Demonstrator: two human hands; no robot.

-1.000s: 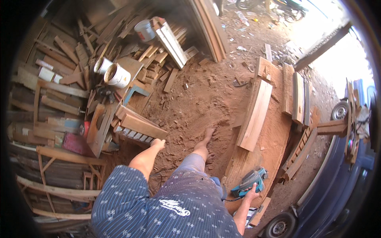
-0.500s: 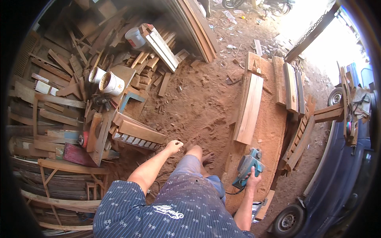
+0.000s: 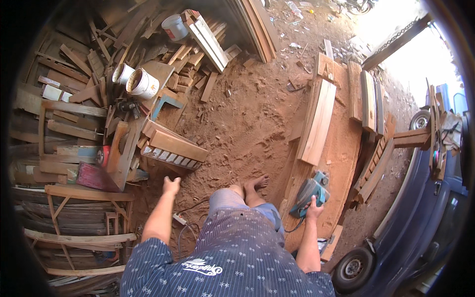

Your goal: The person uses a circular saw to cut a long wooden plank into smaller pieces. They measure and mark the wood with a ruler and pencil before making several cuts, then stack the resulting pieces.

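Observation:
My right hand (image 3: 313, 210) is wrapped round the handle of a teal electric planer (image 3: 308, 193), which rests on the sawdust-covered wooden bench (image 3: 341, 163). Just beyond the planer lies a long, pale, slightly curved plank (image 3: 318, 126) on the same bench. My left hand (image 3: 171, 186) hangs out to the left over the dirt floor, fingers partly apart and nothing seen in them. Nearest to it is a wooden piece with a row of slots (image 3: 173, 157). A cord (image 3: 294, 226) trails from the planer's near end toward my body.
White buckets (image 3: 142, 84) stand at the left among stacked timber and offcuts. A circular saw blade (image 3: 123, 143) shows by a board there. Right of the bench are more planks (image 3: 367, 101) and a blue vehicle (image 3: 420, 213). A power strip (image 3: 179, 218) with cords lies on the ground.
My left hand has swung left and back toward my body, and its fingers have loosened. My right hand stays on the planer. The view has shifted slightly, and one foot has moved.

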